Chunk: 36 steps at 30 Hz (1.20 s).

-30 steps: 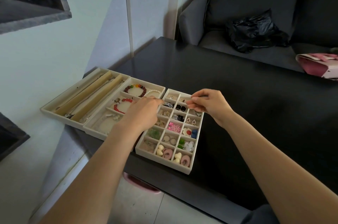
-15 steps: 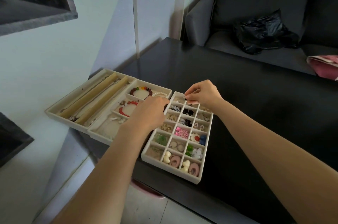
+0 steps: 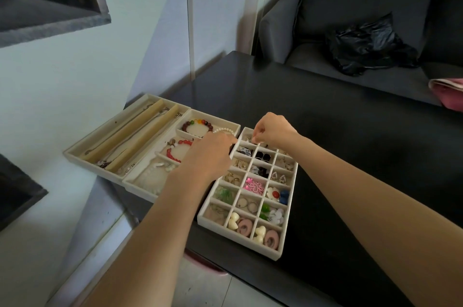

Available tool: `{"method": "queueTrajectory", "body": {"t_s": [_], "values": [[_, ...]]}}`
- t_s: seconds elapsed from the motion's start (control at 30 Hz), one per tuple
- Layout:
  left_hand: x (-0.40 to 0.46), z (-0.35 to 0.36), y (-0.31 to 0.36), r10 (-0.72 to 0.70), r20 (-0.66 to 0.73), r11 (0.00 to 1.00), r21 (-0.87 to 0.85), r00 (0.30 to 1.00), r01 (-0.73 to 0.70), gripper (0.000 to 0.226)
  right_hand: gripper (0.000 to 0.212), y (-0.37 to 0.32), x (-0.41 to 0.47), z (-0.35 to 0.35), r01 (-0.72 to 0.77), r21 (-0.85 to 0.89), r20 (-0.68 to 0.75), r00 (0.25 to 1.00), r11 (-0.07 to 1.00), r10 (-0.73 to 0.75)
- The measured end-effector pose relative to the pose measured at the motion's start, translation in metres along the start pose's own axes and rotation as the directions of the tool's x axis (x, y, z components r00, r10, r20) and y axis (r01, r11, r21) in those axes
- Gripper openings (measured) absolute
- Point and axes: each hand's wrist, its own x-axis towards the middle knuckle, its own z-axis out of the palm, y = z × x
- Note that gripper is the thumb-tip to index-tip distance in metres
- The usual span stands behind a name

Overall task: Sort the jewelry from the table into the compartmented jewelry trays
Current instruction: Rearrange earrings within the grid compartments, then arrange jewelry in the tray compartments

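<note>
A cream grid tray (image 3: pixel 240 240) with many small compartments holds earrings, rings and clips near the dark table's front edge. To its left lie a bracelet tray (image 3: pixel 140 186) and a long-slot tray (image 3: pixel 82 156) with chains. My right hand (image 3: pixel 271 130) hovers over the grid tray's far row, its fingertips pinching a small piece of jewelry that is mostly hidden. My left hand (image 3: pixel 210 154) lies across the seam between the bracelet tray and the grid tray. Its fingers bend down onto the grid tray's left wall, and their tips are hidden.
The dark table (image 3: pixel 350 156) extends right and back. Behind it stands a grey sofa with a black plastic bag (image 3: pixel 363 48) and a pink pouch (image 3: pixel 448 91) at the right edge. A wall and a glass panel close off the left side.
My right hand has dropped from above the tray down to its far row, still pinching the small piece. My left hand stays at the tray's left wall.
</note>
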Motion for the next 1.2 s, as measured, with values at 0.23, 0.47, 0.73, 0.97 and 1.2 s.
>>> {"method": "queueTrajectory", "body": {"t_s": [0.23, 0.47, 0.73, 0.97, 1.2], "values": [[0.000, -0.002, 0.000, 0.002, 0.020, 1.000, 0.015, 1.000, -0.003, 0.045, 0.011, -0.006, 0.008, -0.001, -0.027, -0.068, 0.068, 0.997, 0.997, 0.031], [-0.002, -0.002, 0.001, -0.026, 0.020, 1.000, 0.000, 0.999, 0.026, 0.047, 0.019, 0.003, 0.000, -0.009, -0.019, -0.011, 0.030, 0.999, 1.000, 0.019], [-0.003, -0.003, 0.001, 0.004, -0.016, 1.000, 0.001, 1.000, -0.004, 0.042, 0.023, 0.003, -0.014, -0.001, 0.052, -0.004, 0.052, 0.997, 0.999, -0.052], [-0.002, 0.001, -0.001, 0.038, -0.040, 0.999, 0.030, 0.998, -0.037, 0.039, 0.023, 0.004, -0.025, -0.003, 0.052, 0.080, 0.004, 0.999, 0.995, -0.053], [-0.012, 0.002, 0.015, 0.070, -0.103, 0.996, 0.065, 0.992, -0.064, 0.042, 0.022, 0.013, -0.071, -0.006, 0.007, 0.270, -0.117, 0.993, 0.963, 0.025]]}}
